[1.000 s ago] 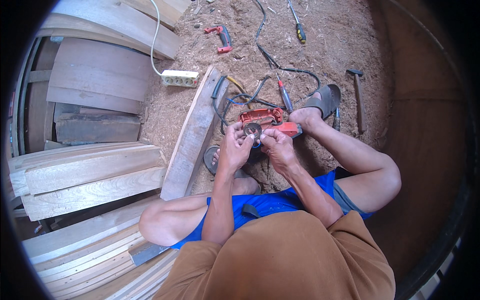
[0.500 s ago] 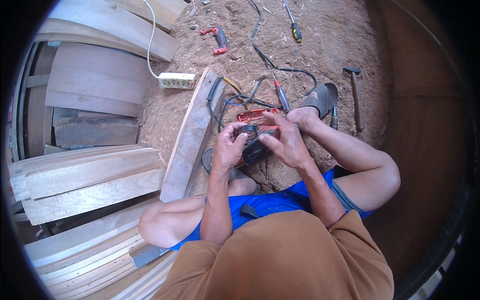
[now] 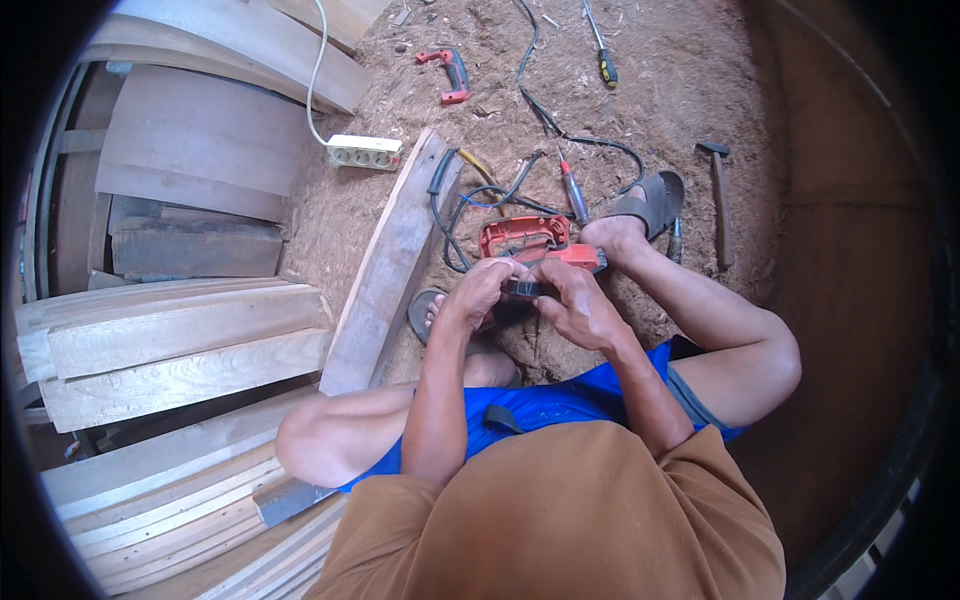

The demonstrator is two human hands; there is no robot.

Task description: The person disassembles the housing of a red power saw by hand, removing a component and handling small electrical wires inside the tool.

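Note:
Both hands meet in front of my knees around a roll of black tape (image 3: 525,289). My left hand (image 3: 482,292) pinches its left side, and the fingers of my right hand (image 3: 580,308) close on its right side. Just beyond them, an opened red power tool (image 3: 560,256) lies on the ground between my feet, its housing exposed; my hands hide its near part. A black cord (image 3: 447,240) loops beside the tool, with a blue wire among its coils. A screwdriver (image 3: 573,192) with a clear-and-red handle lies behind the tool.
A wooden board (image 3: 385,270) leans to the left of the tool. Farther off lie a white power strip (image 3: 365,152), a red-and-black handle cover (image 3: 455,75) and a yellow-black screwdriver (image 3: 607,68). A hammer (image 3: 720,205) lies right of my sandal (image 3: 660,200). Stacked planks (image 3: 190,335) fill the left.
My right hand has come down from above the tool and closed on the tape roll. Both hands are now nearer together, and the roll is turned more edge-on.

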